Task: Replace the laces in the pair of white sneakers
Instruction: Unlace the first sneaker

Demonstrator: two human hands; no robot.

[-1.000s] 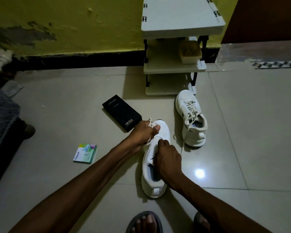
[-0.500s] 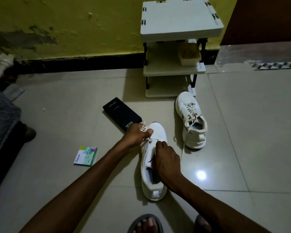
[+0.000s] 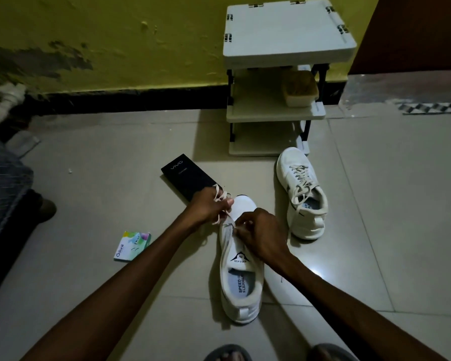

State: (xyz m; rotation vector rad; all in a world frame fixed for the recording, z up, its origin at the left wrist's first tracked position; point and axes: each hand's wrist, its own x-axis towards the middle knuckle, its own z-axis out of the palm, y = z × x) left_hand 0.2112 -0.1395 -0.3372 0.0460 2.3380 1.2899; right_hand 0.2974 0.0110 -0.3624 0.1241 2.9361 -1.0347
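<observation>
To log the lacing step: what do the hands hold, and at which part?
The left hand grips the lace by its bunched loose length; the right hand pinches it at the near sneaker's front eyelets.

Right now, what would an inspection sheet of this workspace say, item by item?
Surface: tiled floor, glossy, one light glare.
Job's things: near sneaker between the arms, no lace across its tongue; far sneaker laced, beside the rack.
Clutter: black box; small printed packet.
Hands: left hand grips a bunched lace; right hand seems to pinch it at the front eyelets.
Cables: nothing seen.
Surroundings: rack holds a tub; peeling yellow wall; sandalled feet at the bottom edge.
</observation>
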